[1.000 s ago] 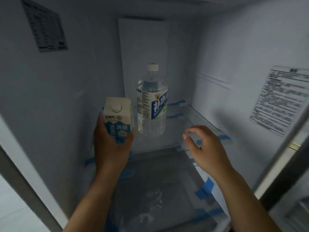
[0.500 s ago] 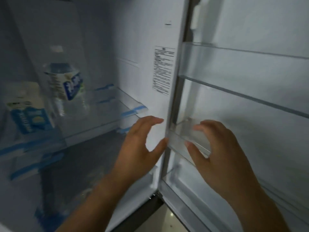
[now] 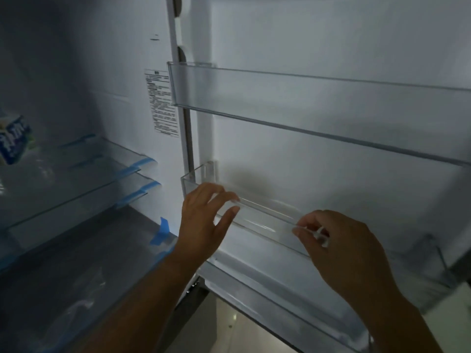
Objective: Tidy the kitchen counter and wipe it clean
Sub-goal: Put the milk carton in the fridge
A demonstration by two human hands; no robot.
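Note:
I face an open fridge. The water bottle (image 3: pixel 14 140) shows only as a blue-and-white label at the far left edge, on a glass shelf (image 3: pixel 84 179). The milk carton is out of view. Both hands are on the lower clear door bin (image 3: pixel 265 220) of the fridge door. My left hand (image 3: pixel 204 220) holds its left end, fingers over the rim and thumb on the front wall. My right hand (image 3: pixel 344 250) pinches the rim further right, its fingertips curled over the edge.
An upper clear door bin (image 3: pixel 305 103) spans the door above my hands. A third bin (image 3: pixel 293 301) sits below them. Blue tape (image 3: pixel 160 231) marks the shelf edges. A printed label (image 3: pixel 161 103) is on the fridge's inner wall. Pale floor (image 3: pixel 229 324) shows under the door.
My left hand let go of the milk carton, which stayed on the shelf. My view swung right to the door, and both hands moved onto the lower door bin and closed on its rim.

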